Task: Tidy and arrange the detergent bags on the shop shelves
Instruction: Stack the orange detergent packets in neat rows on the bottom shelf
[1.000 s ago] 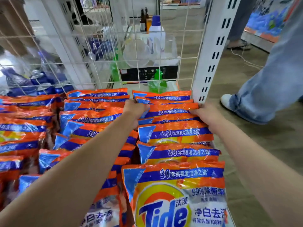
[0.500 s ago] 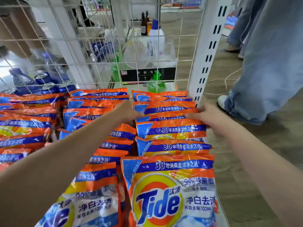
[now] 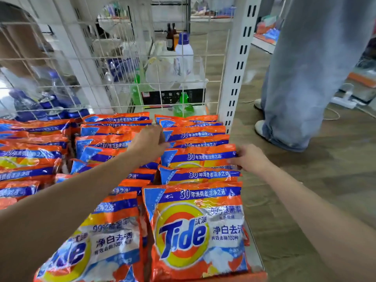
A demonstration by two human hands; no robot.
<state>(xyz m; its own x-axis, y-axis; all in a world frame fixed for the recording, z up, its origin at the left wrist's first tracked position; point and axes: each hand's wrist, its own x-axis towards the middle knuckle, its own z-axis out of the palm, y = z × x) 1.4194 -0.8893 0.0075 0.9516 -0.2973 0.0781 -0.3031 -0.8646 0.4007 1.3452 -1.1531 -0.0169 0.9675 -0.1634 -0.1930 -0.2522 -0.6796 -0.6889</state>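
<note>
Orange and blue Tide detergent bags lie in overlapping rows on the shelf (image 3: 255,259). The right-hand row runs from the front bag (image 3: 197,235) back to the wire grid. My left hand (image 3: 150,143) grips the left edge of a bag in the middle of that row (image 3: 201,157), with its fingers curled down between the two rows. My right hand (image 3: 251,158) pinches the right edge of the same bag. A second row of bags (image 3: 105,231) lies under my left forearm, and more bags (image 3: 26,155) fill the left side.
A white wire grid (image 3: 122,58) backs the shelf, with bottles (image 3: 183,51) behind it. A white slotted upright (image 3: 238,64) stands at the right rear corner. A person in wide blue jeans (image 3: 305,78) stands on the wooden floor close to the right. A cable and power strip (image 3: 343,100) lie beyond.
Both hands have drawn back toward me along the right row, from bags near the grid to one nearer the front. The person in jeans has stepped closer to the shelf.
</note>
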